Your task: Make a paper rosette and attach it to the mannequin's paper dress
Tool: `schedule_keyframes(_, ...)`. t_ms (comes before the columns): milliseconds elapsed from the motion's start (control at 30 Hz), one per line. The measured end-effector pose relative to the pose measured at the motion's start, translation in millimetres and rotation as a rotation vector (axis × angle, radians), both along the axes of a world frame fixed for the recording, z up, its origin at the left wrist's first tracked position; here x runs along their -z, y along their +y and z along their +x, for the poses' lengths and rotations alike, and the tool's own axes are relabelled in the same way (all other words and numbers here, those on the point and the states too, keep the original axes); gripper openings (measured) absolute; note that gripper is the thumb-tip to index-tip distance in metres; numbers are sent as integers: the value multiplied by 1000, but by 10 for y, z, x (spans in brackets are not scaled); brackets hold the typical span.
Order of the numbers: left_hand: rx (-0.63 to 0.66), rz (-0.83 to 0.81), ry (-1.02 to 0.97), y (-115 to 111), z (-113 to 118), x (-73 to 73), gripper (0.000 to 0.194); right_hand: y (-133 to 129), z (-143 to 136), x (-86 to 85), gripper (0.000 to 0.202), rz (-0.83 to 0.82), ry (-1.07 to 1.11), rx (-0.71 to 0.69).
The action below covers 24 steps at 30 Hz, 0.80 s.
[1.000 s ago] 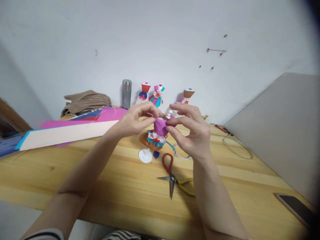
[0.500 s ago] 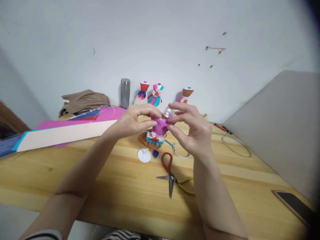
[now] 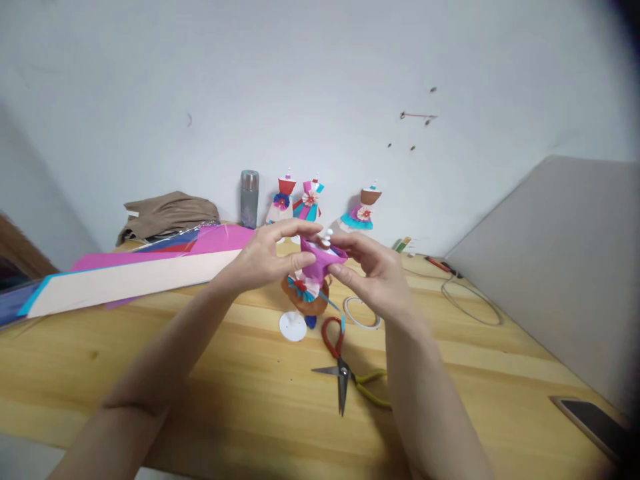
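Note:
A small paper dress figure (image 3: 316, 269) with a magenta bodice, a pink and blue pleated rosette and a brown skirt is held above the table. My left hand (image 3: 273, 257) pinches the left side of its bodice between thumb and fingers. On the right side, my right hand (image 3: 373, 270) grips the bodice edge, its fingertips partly behind it. A white knob sticks up from the top. Beneath the skirt stands a white round base (image 3: 293, 327), beside a dark blue scrap (image 3: 311, 322). A narrow blue strip hangs at the figure's right.
Open scissors (image 3: 344, 370) lie below the hands, near a white ring (image 3: 363, 313). Three similar dress figures stand by the wall, with a grey bottle (image 3: 249, 200). Coloured sheets (image 3: 135, 277) and brown cloth (image 3: 170, 215) are left; a phone (image 3: 590, 420) and cable (image 3: 470, 303) right.
The figure has tilted so its bodice top shows more. My right hand's fingers have closed in on the bodice. The whole view has shifted slightly, with the scene lower in the picture.

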State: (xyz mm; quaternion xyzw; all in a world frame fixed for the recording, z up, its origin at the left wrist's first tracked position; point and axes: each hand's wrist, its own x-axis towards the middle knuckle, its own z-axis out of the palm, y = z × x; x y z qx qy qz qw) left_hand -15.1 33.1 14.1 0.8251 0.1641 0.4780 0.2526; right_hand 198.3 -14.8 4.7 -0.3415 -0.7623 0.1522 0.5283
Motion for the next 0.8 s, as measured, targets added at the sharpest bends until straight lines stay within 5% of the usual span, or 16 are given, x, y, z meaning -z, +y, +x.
schedule_keyframes(133,-104,70,12,-115,28,-8,53,-112,-174,-29,24,160,-58,131)
schedule_keyframes(233,-146,108,0,-208,46,-42,45,-198,-252,-56,23,231,-77,167)
schedule_keyframes(400,-154,80,-52,-291,34,-89,12,-282,-210,-91,31,210,-148,46)
schedule_keyframes(600,-166,152,-41,-362,-46,-146,8,-308,-164,-105,32,208,-137,-54)
schedule_keyframes(800,-137,139,55,-331,-128,-203,9,-249,-234,-65,9,151,-81,-93)
